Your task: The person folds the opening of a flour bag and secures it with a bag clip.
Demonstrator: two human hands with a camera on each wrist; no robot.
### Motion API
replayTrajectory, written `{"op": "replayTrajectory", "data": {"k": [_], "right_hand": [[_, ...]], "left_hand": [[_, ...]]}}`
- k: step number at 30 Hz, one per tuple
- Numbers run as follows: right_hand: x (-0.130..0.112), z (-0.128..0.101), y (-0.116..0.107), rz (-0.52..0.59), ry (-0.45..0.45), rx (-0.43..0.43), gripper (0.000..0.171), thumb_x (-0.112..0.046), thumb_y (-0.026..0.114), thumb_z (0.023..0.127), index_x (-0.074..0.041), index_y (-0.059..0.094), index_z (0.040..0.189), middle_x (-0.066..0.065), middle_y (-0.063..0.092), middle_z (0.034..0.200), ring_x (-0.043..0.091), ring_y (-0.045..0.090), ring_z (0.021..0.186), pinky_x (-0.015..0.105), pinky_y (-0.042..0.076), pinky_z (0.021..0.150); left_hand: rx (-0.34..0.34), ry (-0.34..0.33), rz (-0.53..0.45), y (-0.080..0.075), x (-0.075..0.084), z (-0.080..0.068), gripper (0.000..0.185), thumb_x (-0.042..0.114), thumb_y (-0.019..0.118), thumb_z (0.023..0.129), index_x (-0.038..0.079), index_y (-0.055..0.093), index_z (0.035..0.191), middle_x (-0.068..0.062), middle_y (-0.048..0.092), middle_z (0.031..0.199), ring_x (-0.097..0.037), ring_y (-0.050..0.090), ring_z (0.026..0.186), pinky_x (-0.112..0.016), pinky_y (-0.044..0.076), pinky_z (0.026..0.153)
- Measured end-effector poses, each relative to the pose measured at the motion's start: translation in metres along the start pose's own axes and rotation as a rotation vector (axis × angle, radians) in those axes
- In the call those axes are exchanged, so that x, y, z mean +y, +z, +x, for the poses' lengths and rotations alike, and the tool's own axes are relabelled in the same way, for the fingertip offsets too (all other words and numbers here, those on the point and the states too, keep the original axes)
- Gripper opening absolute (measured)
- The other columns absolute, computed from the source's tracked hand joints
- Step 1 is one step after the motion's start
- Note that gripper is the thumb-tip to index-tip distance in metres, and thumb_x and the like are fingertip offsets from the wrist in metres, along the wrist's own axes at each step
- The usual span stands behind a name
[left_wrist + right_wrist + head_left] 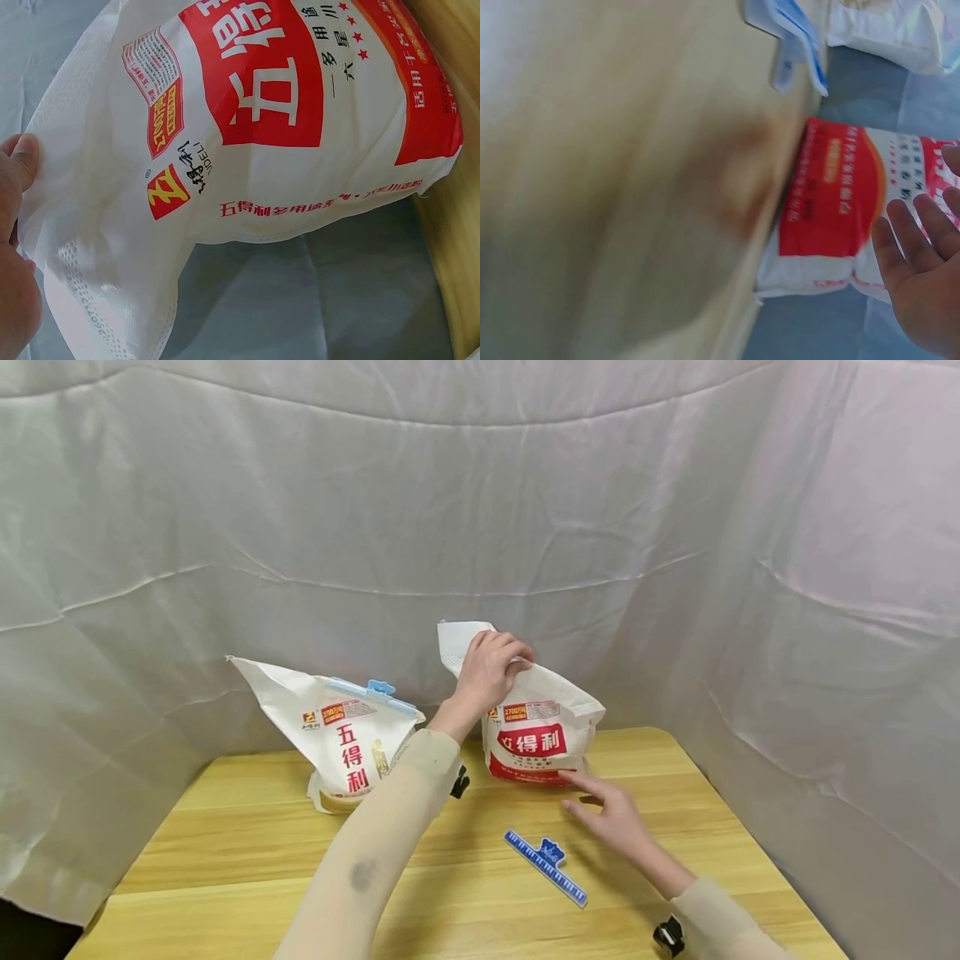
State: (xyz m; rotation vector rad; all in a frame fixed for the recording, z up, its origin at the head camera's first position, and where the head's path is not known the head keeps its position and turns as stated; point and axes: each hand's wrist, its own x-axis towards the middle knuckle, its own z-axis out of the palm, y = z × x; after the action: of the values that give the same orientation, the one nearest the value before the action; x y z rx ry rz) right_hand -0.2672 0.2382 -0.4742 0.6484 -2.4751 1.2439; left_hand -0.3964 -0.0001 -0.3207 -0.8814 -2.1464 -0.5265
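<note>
Two white flour bags with red print stand at the back of the wooden table (pixel 240 835). My left hand (pixel 491 664) grips the folded top of the right bag (pixel 542 739); in the left wrist view its thumb (pixel 20 161) pinches the woven edge of that bag (pixel 285 127). My right hand (pixel 600 806) is open, fingers straight, just in front of the bag's base and holding nothing; the right wrist view shows the hand (pixel 922 274) beside the bag (pixel 836 217). A blue sealing clip (pixel 545 865) lies loose on the table, left of my right hand.
The left bag (pixel 348 743) leans with a light blue clip (pixel 372 692) across its folded top. White cloth (pixel 787 635) hangs behind and to both sides of the table. The table's right edge (pixel 757 852) runs close to my right forearm.
</note>
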Motion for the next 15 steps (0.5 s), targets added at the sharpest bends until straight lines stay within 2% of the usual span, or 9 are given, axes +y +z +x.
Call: {"op": "replayTrajectory", "data": {"k": [4,8,15], "right_hand": [[0.003,-0.006,0.008,-0.018,0.024,-0.035,0.047,-0.008,0.077,0.093,-0.005,0.065,0.138,0.018,0.069,0.130,0.039,0.069,0.112,0.056,0.057,0.095],[0.007,-0.009,0.013,-0.031,0.024,-0.072,0.045,-0.008,0.077,0.092,-0.004,0.066,0.136,0.015,0.070,0.130,0.034,0.070,0.110,0.051,0.058,0.093],[0.014,-0.014,0.019,0.002,0.037,-0.183,0.045,-0.005,0.077,0.091,0.004,0.065,0.133,0.021,0.069,0.126,0.036,0.072,0.103,0.038,0.062,0.086]], "left_hand": [[0.007,0.005,-0.004,0.000,0.000,0.001,0.004,0.018,0.074,0.096,0.016,0.076,0.100,0.002,0.071,0.101,-0.022,0.061,0.104,-0.039,0.039,0.109],[0.003,0.000,-0.007,0.000,0.000,0.001,0.005,0.018,0.074,0.096,0.016,0.076,0.100,0.002,0.072,0.101,-0.022,0.060,0.105,-0.039,0.039,0.109],[-0.011,-0.013,-0.009,0.000,0.001,0.000,0.005,0.019,0.074,0.096,0.016,0.076,0.101,0.002,0.072,0.102,-0.022,0.060,0.106,-0.039,0.039,0.110]]}}
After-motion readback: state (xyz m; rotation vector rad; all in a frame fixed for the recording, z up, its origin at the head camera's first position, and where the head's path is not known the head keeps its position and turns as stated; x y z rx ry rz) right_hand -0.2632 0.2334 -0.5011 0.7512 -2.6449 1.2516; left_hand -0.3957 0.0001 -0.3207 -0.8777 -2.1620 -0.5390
